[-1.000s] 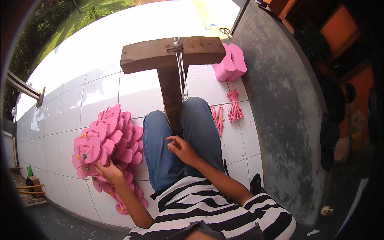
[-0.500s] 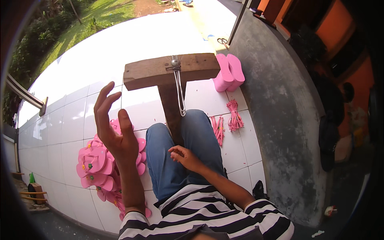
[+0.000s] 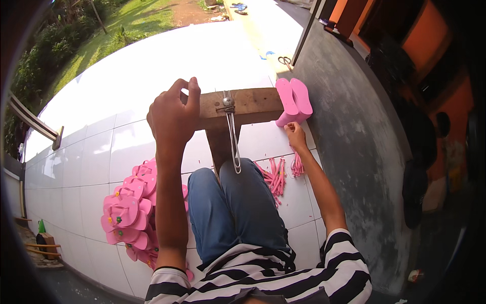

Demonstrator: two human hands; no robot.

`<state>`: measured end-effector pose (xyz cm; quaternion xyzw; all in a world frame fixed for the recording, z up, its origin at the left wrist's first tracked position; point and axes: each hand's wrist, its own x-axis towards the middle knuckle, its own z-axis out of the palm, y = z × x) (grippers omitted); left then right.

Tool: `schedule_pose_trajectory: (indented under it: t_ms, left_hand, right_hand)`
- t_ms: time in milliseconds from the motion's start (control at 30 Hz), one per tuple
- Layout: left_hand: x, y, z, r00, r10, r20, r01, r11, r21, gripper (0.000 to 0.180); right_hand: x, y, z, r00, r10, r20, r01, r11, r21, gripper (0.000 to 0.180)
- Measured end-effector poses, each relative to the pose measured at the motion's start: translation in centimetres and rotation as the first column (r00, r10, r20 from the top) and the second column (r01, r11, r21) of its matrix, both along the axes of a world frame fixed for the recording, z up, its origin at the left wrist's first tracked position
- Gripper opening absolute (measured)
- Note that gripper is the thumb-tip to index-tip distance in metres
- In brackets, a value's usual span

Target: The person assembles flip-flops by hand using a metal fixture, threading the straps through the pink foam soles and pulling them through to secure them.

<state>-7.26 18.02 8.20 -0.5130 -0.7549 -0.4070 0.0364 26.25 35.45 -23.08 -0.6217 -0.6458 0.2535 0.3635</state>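
Note:
My left hand (image 3: 174,111) is raised at the left end of a wooden T-shaped stand (image 3: 253,104), covering that end. Its fingers curl with the thumb up; the fingertips are hidden, and whether it grips the wood I cannot tell. A thin looped metal tool (image 3: 235,144) hangs from a round-headed fixing on the crossbar. To the right, my right hand (image 3: 295,136) reaches to the base of two stacks of pink sandal soles (image 3: 287,96), fingers pinched together. What they hold, if anything, does not show. Just below that hand lies a bundle of pink straps (image 3: 297,164).
Loose pink straps (image 3: 276,177) lie on the white tiles right of my knees. A pile of pink flip-flops (image 3: 126,207) sits at my left. A grey wall (image 3: 354,152) runs along the right side. Scissors (image 3: 285,62) lie beyond the sole stacks.
My right hand has gone from my lap out to the sole stacks. The left hand has moved right and up to the stand's left end, and its spread fingers have curled.

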Motion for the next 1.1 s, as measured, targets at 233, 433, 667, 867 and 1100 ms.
schedule_pose_trajectory:
  t_ms: [233,433,667,867,1100]
  left_hand:
    - [-0.8,-0.1,-0.6,0.999,0.020,0.038,-0.022,0.999,0.049,0.035]
    - [-0.7,-0.6,-0.5,1.000,-0.013,0.020,0.011,0.996,0.094,0.029]
    - [-0.7,-0.8,-0.6,0.999,-0.002,0.035,-0.003,0.991,0.133,0.027]
    - [2.9,1.8,0.0,0.982,-0.167,0.091,0.149,0.972,0.181,0.026]
    - [0.7,0.0,-0.3,1.000,0.011,-0.012,-0.009,0.989,0.150,0.026]
  right_hand:
    - [-0.4,6.7,-0.7,0.890,-0.142,0.434,0.178,0.983,-0.043,0.063]
    - [-3.9,9.0,-0.6,0.836,-0.228,0.500,0.358,0.916,-0.181,0.082]
    - [-4.6,11.4,-4.9,0.802,-0.336,0.494,0.429,0.899,-0.085,0.084]
    - [8.1,14.4,-6.9,0.870,-0.366,-0.331,0.310,0.927,-0.210,0.076]
    - [-3.4,-9.3,8.1,-0.098,-0.235,-0.967,-0.512,0.845,-0.154,0.051]
